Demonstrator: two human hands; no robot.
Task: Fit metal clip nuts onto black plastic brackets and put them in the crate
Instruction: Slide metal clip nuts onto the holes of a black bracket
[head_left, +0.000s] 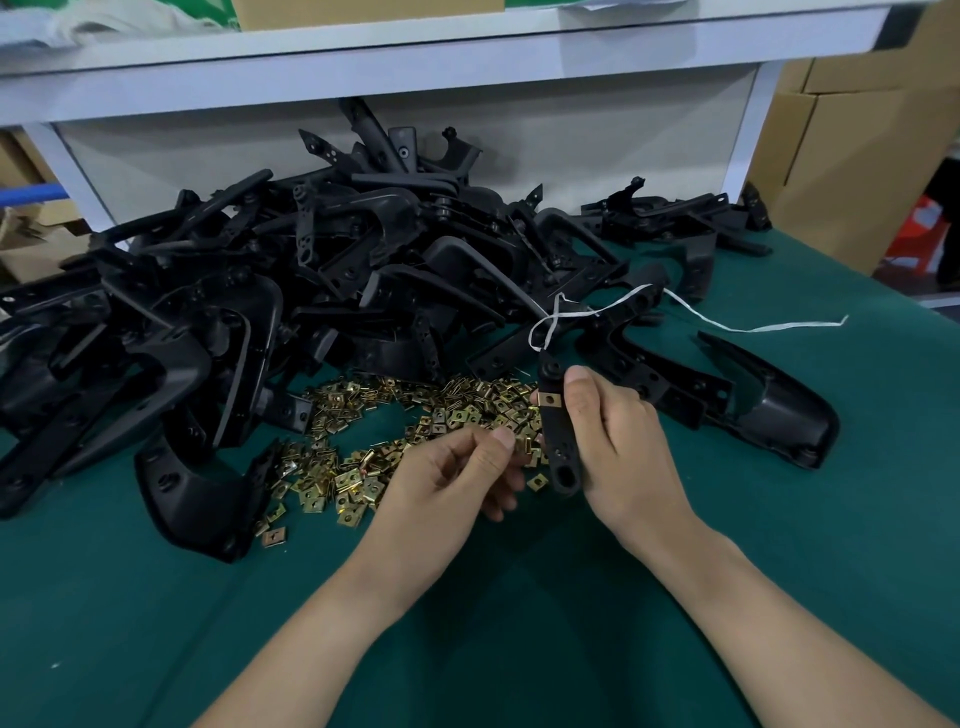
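My right hand (618, 441) grips a narrow black plastic bracket (558, 441), held upright above the table. One brass-coloured clip nut (548, 399) sits on the bracket's upper part, just under my thumb. My left hand (462, 475) is beside the bracket's lower edge, thumb and fingers pinching a clip nut (521, 445) against it. A spread of loose clip nuts (415, 415) lies on the green table behind my hands. No crate is in view.
A big heap of black brackets (311, 280) fills the table's back left and middle. More brackets (753, 395) lie to the right. A white plastic string (727, 325) trails over them. A white shelf frame (395, 73) stands behind; cardboard boxes (852, 156) at right.
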